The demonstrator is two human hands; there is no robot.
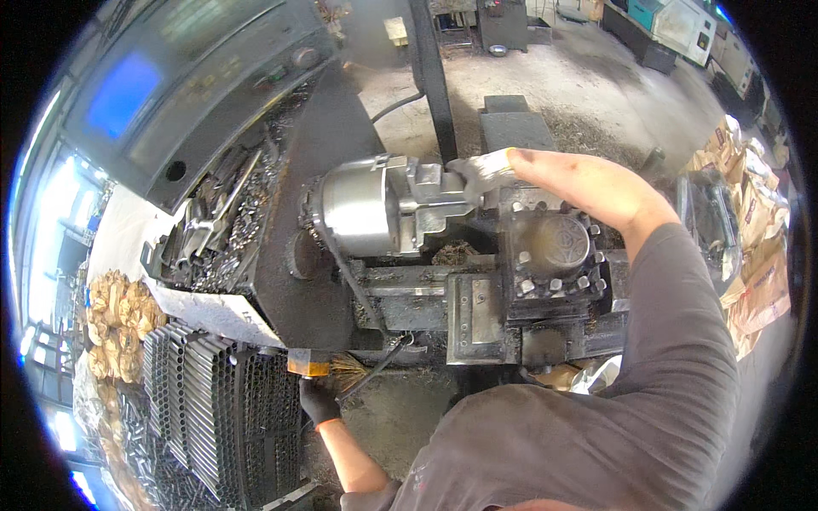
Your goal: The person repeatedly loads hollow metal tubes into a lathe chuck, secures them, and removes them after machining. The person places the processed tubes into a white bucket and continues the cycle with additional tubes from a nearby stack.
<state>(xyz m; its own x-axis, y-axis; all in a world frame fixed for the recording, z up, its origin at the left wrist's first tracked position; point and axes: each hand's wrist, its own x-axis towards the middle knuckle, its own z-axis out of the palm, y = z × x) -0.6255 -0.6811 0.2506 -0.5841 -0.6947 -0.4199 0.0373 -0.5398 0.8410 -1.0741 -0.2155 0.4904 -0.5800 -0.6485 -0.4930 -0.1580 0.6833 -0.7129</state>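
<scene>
The steel chuck (360, 207) lies just left of the right hand (484, 172), beyond the left hand (319, 401), both grips unclear.

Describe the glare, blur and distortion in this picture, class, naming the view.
Head view: the windows at far left burn out to white; the metal chuck carries bright highlights; a hazy patch softens the top centre; straight edges bend toward the black rim.

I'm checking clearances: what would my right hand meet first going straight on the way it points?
Your pale-gloved right hand would likely meet the silver cylindrical metal chuck, at its blocky front; depth leaves contact unclear.
</scene>
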